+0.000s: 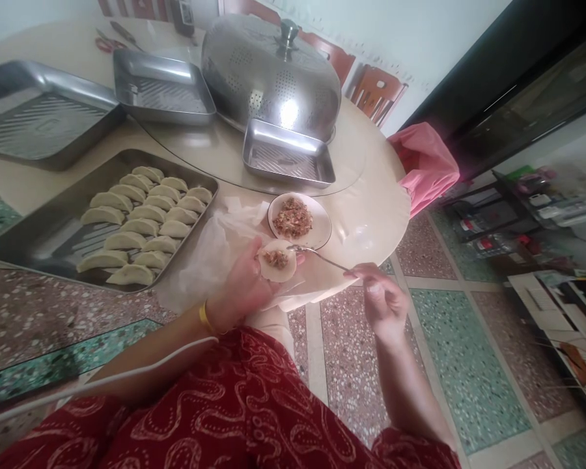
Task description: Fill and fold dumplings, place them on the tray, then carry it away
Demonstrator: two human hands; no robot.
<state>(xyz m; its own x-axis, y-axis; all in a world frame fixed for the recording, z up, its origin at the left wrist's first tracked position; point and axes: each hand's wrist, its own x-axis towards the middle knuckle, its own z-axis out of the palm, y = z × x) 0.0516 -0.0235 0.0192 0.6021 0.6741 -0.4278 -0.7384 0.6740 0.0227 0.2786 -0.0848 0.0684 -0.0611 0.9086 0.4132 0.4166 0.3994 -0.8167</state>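
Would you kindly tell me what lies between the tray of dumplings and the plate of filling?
In the head view, a crumpled, translucent whitish sheet lies between the tray and the plate.

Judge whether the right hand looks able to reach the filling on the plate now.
Probably yes: the right hand grips a spoon near the plate, and the filling there lies uncovered. The left hand, holding a dough wrapper, sits by the plate's near edge, leaving the way seemingly free.

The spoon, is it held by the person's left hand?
No, the right hand holds the spoon by its handle, while the left hand holds the round wrapper with filling on it.
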